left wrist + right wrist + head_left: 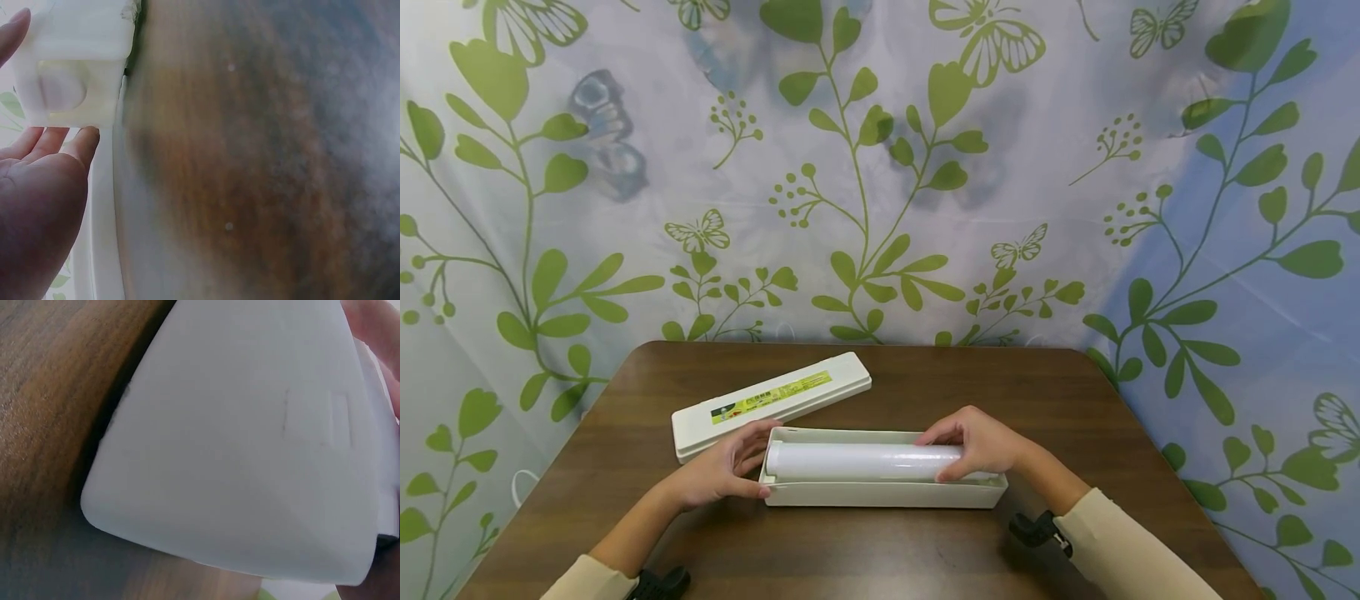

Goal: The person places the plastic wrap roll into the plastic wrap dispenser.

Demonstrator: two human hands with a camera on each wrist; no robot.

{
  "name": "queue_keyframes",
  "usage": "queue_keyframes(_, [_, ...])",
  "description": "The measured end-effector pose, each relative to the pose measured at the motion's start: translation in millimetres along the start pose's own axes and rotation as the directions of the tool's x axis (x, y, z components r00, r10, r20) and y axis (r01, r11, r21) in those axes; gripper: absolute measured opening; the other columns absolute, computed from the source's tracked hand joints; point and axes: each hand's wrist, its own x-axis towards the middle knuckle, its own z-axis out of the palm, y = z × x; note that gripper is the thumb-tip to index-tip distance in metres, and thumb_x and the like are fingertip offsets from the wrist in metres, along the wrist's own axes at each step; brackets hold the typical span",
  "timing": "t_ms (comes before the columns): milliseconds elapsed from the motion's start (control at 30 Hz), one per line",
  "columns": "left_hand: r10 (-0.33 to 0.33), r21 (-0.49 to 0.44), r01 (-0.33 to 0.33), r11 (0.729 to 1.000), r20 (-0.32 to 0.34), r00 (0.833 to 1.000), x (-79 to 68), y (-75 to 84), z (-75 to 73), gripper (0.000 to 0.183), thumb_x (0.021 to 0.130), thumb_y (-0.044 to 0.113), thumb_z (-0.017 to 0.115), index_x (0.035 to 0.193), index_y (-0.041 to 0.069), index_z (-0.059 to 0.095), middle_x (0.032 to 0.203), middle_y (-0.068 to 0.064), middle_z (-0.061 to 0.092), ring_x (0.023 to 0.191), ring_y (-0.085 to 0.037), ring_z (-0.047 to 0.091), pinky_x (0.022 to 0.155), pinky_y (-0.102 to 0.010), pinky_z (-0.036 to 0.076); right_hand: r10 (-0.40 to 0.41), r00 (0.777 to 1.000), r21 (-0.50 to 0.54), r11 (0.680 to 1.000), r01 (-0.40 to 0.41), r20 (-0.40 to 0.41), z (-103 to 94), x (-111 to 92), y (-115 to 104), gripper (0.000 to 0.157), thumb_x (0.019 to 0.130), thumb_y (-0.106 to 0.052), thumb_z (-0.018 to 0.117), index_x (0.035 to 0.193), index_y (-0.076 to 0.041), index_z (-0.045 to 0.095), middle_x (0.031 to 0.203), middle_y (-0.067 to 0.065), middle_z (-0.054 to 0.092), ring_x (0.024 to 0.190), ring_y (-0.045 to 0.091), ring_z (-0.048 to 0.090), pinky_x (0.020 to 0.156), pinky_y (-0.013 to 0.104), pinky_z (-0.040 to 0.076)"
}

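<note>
A long, open white box [880, 495] lies on the brown table, its length running left to right. Inside it is a smooth, shiny white roll [857, 461], which looks like plastic film. My left hand [722, 471] holds the box's left end, thumb at the front corner and fingers at the back; the left wrist view shows this end [65, 94] between them. At the other end, my right hand [985, 442] grips the roll, thumb in front and fingers behind. The right wrist view is mostly filled by the box's right end [231, 444], with some fingers [378, 328] at its edge.
Behind the box, a white lid [771, 402] with a yellow-green label lies at a slant, close to my left fingers. The brown table [880, 550] ends in front of a curtain [880, 208] printed with green leaves and butterflies.
</note>
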Motion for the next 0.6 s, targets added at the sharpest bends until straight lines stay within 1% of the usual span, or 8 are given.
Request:
queue_keyframes(267, [0.004, 0.004, -0.004, 1.000, 0.000, 1.000, 0.5, -1.3, -0.4, 0.097, 0.085, -0.003, 0.078, 0.158, -0.007, 0.015, 0.161, -0.033, 0.023, 0.141, -0.002, 0.044, 0.109, -0.019, 0.045, 0.035, 0.999, -0.016, 0.999, -0.035, -0.007, 3.4, -0.4, -1.6, 0.048, 0.079, -0.021, 0.090, 0.124, -0.011, 0.074, 0.116, 0.004, 0.077, 0.099, 0.012, 0.073, 0.084, 0.027, 0.060])
queue_keyframes(433, [-0.001, 0.006, 0.001, 1.000, -0.004, 1.000, 0.7, -0.6, -0.8, 0.098, 0.084, -0.003, 0.079, 0.158, -0.006, 0.014, 0.162, -0.032, 0.021, 0.144, -0.007, 0.043, 0.108, -0.019, 0.045, 0.050, 0.999, -0.026, 0.998, -0.050, -0.005, 3.9, 0.0, -4.2, 0.049, 0.079, -0.021, 0.090, 0.124, -0.012, 0.074, 0.116, 0.003, 0.077, 0.099, 0.011, 0.073, 0.084, 0.027, 0.060])
queue_keyframes(533, [-0.002, 0.009, 0.002, 1.000, -0.005, 1.000, 0.6, -0.6, -0.8, 0.099, 0.084, -0.002, 0.080, 0.158, -0.006, 0.015, 0.162, -0.032, 0.021, 0.144, -0.007, 0.042, 0.109, -0.018, 0.045, 0.051, 0.999, -0.026, 0.998, -0.051, 0.001, 3.3, 0.3, -3.6, 0.049, 0.079, -0.022, 0.090, 0.124, -0.012, 0.074, 0.116, 0.003, 0.077, 0.098, 0.011, 0.073, 0.084, 0.026, 0.060])
queue_keyframes(600, [0.000, 0.012, 0.000, 1.000, -0.006, 1.000, 0.5, -0.8, -0.8, 0.098, 0.084, -0.002, 0.080, 0.158, -0.006, 0.015, 0.162, -0.032, 0.022, 0.144, -0.007, 0.042, 0.109, -0.017, 0.044, 0.032, 0.999, -0.031, 0.999, -0.032, 0.006, 2.9, 0.7, -1.9, 0.049, 0.080, -0.022, 0.090, 0.125, -0.012, 0.074, 0.116, 0.003, 0.077, 0.099, 0.011, 0.073, 0.084, 0.026, 0.061])
